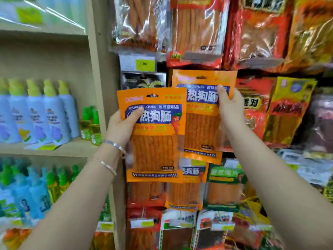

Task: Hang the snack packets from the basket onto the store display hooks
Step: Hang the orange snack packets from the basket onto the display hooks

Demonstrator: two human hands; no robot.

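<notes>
My left hand [124,124] grips an orange snack packet [155,145] by its left edge, thumb on the blue label. The packet is upright, with its hang hole at the top. My right hand [229,103] holds a second, identical orange packet [200,123] by its upper right side, higher and behind the first. Both are held up in front of the display wall of hanging snacks. Another packet of the same kind [185,190] hangs below them. The hooks are hidden behind the packets. No basket is in view.
Red and orange snack bags [255,33] hang densely above and to the right. A yellow price tag [145,64] sits above the left packet. Beige shelves [54,147] on the left carry blue spray bottles [37,114] and green bottles.
</notes>
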